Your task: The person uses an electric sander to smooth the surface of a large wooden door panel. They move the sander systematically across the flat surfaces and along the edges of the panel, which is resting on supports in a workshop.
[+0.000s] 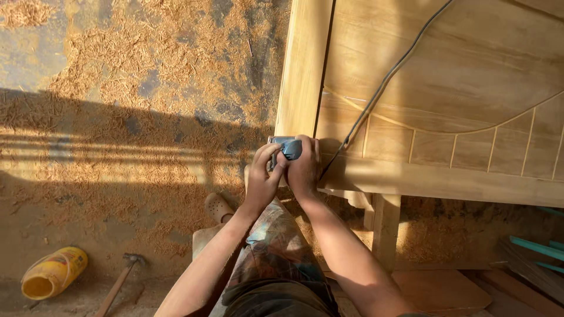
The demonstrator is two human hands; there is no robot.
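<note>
While both my hands clamp the blue power tool [286, 148] against the wooden frame [302, 70], left hand [264, 176] and right hand [304, 170] fingers [306, 147] are curled tight; its axis cannot be told.

A concrete floor [35, 53] lies thick with wood shavings [158, 64], grey patches showing between the drifts. Low warm sunlight crosses it, broken by a wide shadow with thin bright stripes. At the lower left a yellow plastic container [54, 272] lies on its side, and just beside it a hammer [120, 280]. At the right edge, dark boards and teal strips [537, 248] rest near the ground, next to a flat reddish board [440, 292].
</note>
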